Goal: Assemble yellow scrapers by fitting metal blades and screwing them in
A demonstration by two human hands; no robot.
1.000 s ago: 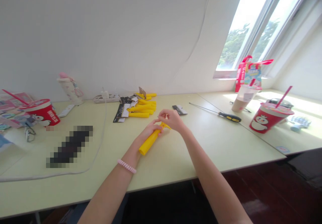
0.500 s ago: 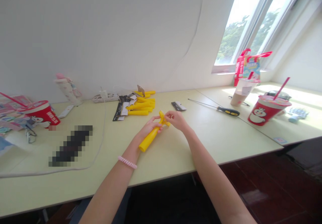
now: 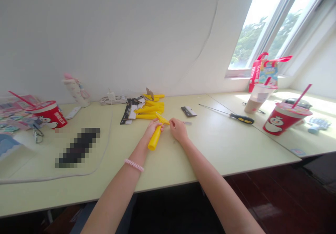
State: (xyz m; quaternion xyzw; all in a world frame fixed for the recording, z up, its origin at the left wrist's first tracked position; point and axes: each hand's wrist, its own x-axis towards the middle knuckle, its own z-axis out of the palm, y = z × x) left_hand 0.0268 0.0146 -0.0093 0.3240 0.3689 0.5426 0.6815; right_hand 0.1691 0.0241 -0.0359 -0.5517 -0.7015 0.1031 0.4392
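Two hands [image 3: 153, 129] [image 3: 179, 130] reach over a pale yellow desk [image 3: 210, 157] below a window [image 3: 262, 23].

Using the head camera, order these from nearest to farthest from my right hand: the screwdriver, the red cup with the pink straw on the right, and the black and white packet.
1. Black-and-white card packet: just ahead of the right hand, on the same tabletop.
2. Screwdriver: farther right, on that tabletop.
3. Red paper cup: farthest right, on the adjoining tabletop by the window.

The plastic tube [image 3: 154, 138] is bright yellow, and the coiled bracelet [image 3: 134, 165] is pale pink. The cup [image 3: 277, 124] is red with a white snowman print.
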